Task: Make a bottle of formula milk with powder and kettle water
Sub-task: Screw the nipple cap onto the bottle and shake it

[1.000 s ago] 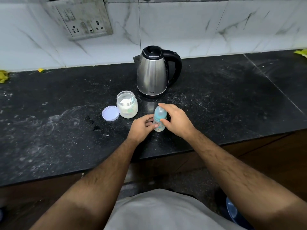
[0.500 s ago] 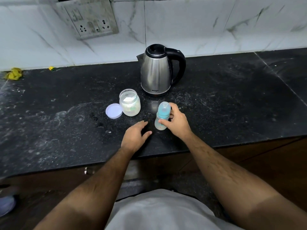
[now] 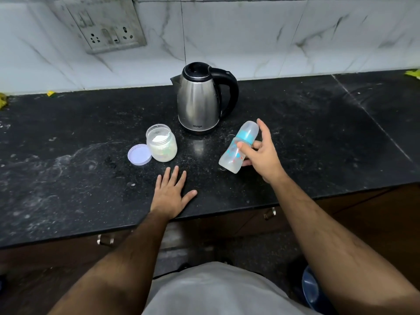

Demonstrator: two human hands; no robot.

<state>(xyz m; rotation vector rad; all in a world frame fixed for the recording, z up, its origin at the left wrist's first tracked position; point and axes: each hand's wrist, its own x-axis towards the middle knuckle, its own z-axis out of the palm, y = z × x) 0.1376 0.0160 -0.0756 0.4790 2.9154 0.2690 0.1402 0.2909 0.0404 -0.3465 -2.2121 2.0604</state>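
Observation:
My right hand (image 3: 261,153) grips a clear baby bottle (image 3: 236,151) with a teal collar and cap, lifted off the counter and tilted up to the right. It holds cloudy white liquid. My left hand (image 3: 171,196) lies flat on the black counter (image 3: 68,167) near its front edge, fingers spread. A steel kettle (image 3: 200,98) with a black handle stands behind, lid closed. To its left sits an open jar of white powder (image 3: 161,143), with its lilac lid (image 3: 139,154) lying beside it.
A socket panel (image 3: 106,26) is on the marble wall tiles at the back left. Yellow scraps lie at the counter's far left (image 3: 50,93) and far right (image 3: 413,73). Cabinet handles (image 3: 104,239) show below the counter edge.
My left hand let go of the bottle and moved down flat onto the counter. My right hand lifted the bottle to the right and tilted it.

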